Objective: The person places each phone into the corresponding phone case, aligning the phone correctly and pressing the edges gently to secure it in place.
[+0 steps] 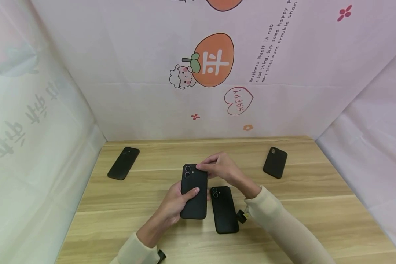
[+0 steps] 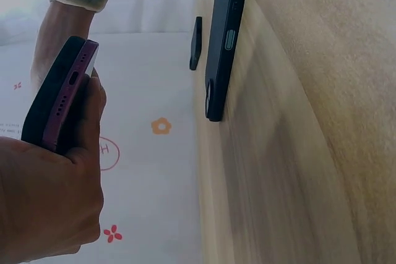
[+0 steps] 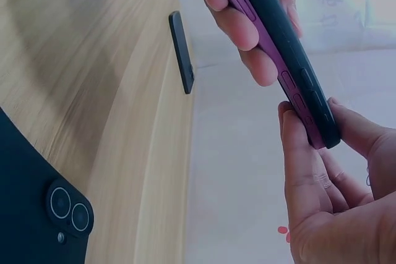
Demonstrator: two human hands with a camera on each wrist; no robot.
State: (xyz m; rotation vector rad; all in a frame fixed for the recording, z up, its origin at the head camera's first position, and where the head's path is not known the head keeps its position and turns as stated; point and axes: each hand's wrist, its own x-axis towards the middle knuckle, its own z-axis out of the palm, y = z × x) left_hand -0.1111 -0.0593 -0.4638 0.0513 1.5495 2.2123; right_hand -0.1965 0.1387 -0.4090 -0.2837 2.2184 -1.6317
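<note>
Head view: held phone (image 1: 194,180) underside hidden; sleeves (image 1: 283,223) cut off below.

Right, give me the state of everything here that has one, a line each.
Held phone: raised above the table, visible purple edges exposed.
Black case: against the held phone's back, not covering those edges.
Middle black piece: lying flat, camera side up.
Far-left black piece: lying flat, angled.
Far-right black piece: lying flat.
Left hand: gripping held phone and case.
Right hand: pinching their upper corner.

Centre of frame, my phone case (image 1: 194,205) is black, my smartphone (image 3: 297,99) purple-edged; my sleeves (image 1: 267,205), cream; tabletop (image 1: 145,205), tan wood-grain; upper-centre fabric backdrop (image 1: 135,73), white with orange fruit (image 1: 225,47).
</note>
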